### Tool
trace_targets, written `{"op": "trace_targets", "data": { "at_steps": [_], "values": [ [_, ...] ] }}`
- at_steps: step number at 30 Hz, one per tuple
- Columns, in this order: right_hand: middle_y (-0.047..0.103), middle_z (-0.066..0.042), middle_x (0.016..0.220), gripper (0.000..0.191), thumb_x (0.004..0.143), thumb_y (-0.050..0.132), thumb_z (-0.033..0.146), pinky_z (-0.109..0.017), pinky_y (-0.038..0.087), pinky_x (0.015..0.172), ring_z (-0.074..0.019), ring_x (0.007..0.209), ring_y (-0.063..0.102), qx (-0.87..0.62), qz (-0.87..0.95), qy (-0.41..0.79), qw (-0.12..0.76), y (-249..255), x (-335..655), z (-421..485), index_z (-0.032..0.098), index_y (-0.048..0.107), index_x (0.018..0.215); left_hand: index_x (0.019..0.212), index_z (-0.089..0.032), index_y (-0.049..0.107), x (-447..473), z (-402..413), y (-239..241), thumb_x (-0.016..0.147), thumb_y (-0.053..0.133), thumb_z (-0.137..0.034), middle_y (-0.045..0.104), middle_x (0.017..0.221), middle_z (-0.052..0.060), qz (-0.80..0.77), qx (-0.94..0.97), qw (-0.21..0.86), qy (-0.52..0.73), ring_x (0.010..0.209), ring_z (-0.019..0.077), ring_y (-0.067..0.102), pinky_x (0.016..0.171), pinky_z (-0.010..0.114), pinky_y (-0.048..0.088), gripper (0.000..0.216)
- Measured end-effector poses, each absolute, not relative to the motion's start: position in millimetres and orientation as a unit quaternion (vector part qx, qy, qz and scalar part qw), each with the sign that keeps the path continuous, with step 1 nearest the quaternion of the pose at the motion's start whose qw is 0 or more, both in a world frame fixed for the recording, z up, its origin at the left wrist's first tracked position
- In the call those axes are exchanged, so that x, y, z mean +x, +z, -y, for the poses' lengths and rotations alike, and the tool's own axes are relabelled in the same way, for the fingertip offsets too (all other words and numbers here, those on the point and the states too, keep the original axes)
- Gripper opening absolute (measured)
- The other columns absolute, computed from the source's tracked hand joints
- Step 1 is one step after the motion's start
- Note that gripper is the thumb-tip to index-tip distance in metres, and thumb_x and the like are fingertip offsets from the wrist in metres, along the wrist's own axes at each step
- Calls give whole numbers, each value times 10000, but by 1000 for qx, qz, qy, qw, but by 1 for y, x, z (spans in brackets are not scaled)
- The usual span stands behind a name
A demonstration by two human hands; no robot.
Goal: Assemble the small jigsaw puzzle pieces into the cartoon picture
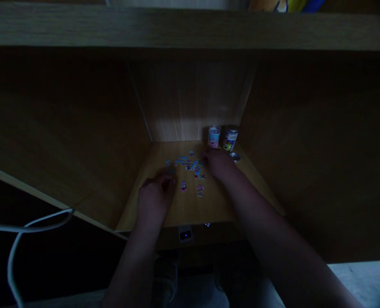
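Small jigsaw puzzle pieces [191, 165] lie in a loose cluster, mostly light blue, on a wooden shelf board. Nearer to me lie a pink piece with a cartoon figure [183, 186] and a pink and green piece [200, 190]. To the left of these, my left hand [154, 194] is closed, thumb and fingers pinched on what looks like a small pinkish puzzle piece. My right hand [220, 163] reaches to the cluster's right edge with its fingers curled together; darkness hides what they hold, if anything.
At the back right stand an open can with a pink and blue print [214, 137] and a lidded can [230, 138]. A round metal lid [234, 157] lies before them. Wooden side walls enclose the board [215, 209]; a thick shelf edge [190, 28] crosses above. A white cable [15, 252] hangs at left.
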State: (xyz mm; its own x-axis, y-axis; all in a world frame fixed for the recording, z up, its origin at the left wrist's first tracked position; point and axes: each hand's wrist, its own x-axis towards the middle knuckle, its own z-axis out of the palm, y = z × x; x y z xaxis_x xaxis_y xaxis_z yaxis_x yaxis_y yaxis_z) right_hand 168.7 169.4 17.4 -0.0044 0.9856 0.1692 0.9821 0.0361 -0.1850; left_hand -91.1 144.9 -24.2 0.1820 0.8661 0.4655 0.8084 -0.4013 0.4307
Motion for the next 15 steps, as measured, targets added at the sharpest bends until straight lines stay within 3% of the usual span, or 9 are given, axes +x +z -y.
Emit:
{"op": "trace_targets", "data": {
  "at_steps": [8,15],
  "values": [
    [761,-165,1372,375,1098,576,165,-371,517,1066,-307,1307,677,-641,760,12,106,2,168,-195,240,807,1384,968,-281,855,-89,-141,-22,973,751,-216,793,855,52,-539,774,54,329,771,266,728,697,356,523,122],
    [786,-176,1232,248,1072,617,144,-350,531,978,-293,1176,714,-644,755,27,120,-5,173,-198,177,822,1207,949,-281,855,-90,-142,-25,949,782,-222,794,831,47,-536,777,21,330,779,274,721,723,373,539,94]
  ]
}}
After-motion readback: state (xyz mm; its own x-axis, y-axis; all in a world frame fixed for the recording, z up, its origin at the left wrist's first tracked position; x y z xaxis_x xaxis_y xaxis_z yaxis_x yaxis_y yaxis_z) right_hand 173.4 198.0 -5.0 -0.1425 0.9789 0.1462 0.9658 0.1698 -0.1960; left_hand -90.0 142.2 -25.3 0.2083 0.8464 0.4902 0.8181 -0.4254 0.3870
